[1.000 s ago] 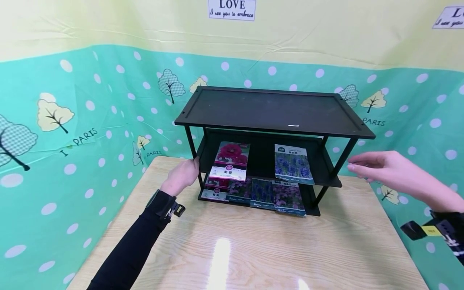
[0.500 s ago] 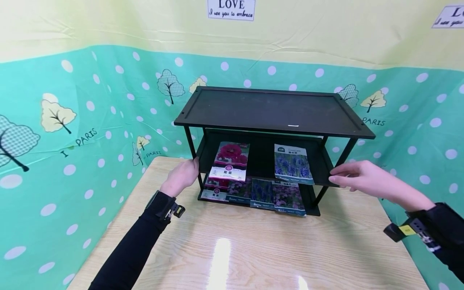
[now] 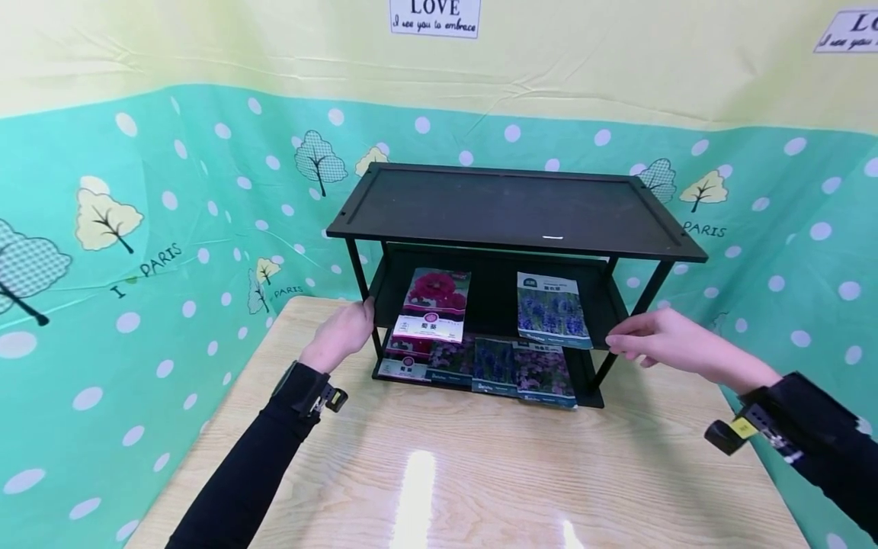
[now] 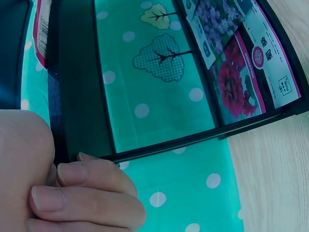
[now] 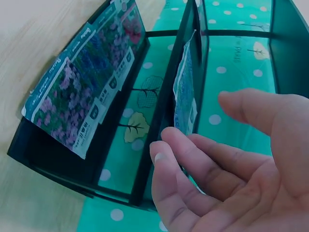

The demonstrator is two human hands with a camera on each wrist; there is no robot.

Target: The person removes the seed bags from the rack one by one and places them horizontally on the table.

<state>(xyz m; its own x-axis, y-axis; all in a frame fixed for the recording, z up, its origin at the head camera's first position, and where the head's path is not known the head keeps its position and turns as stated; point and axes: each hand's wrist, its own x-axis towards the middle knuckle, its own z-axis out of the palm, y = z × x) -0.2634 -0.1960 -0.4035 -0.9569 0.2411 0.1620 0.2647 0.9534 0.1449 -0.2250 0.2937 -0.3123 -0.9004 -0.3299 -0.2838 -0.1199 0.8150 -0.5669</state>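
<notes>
A black tiered rack [image 3: 514, 210] stands on the table, its middle shelf [image 3: 490, 309] bearing two seed packets. One packet shows magenta flowers [image 3: 439, 293]; the other, blue-purple spikes [image 3: 551, 313]. Several more packets line the bottom shelf, including a pink-purple one [image 3: 544, 374] and a magenta one [image 4: 234, 89]. My left hand [image 3: 343, 332] grips the left end of the middle shelf, fingers curled at its edge in the left wrist view. At the front right corner, my right hand [image 3: 655, 339] has its fingertips [image 5: 169, 140] right by the shelf, thumb held apart from them.
The rack's right front post [image 3: 652, 288] rises beside my right hand. Wooden tabletop [image 3: 521, 465] extends in front of the rack. A green dotted curtain [image 3: 158, 320] hangs behind and along both sides. A small white mark [image 3: 552, 237] lies on the rack's top.
My right hand has come in leftward from beside the rack to the front right corner of the middle shelf. My left hand keeps its place; rack and packets look unchanged.
</notes>
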